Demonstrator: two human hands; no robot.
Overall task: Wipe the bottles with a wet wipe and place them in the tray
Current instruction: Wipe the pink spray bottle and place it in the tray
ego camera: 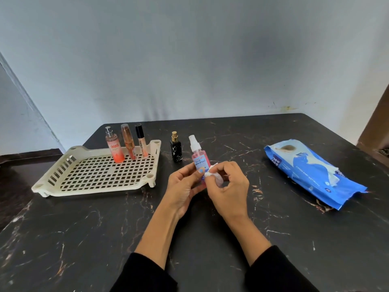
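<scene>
My left hand (182, 187) grips a pink spray bottle (200, 157) with a white pump top, held upright above the table. My right hand (228, 186) pinches a crumpled white wet wipe (211, 172) against the bottle's lower right side. A cream perforated tray (84, 185) lies at the left. At its far end stand three bottles: an orange Engage spray (114, 149), a peach tube (128, 143) and a black-capped lip gloss (141, 142). A small black bottle with a gold cap (176, 149) stands on the table between the tray and my hands.
A blue pack of wet wipes (311, 171) lies at the right of the dark marble table (210, 249), one wipe poking from its opening. The wall stands just behind the table's far edge. A brown door frame (376, 131) shows at the far right.
</scene>
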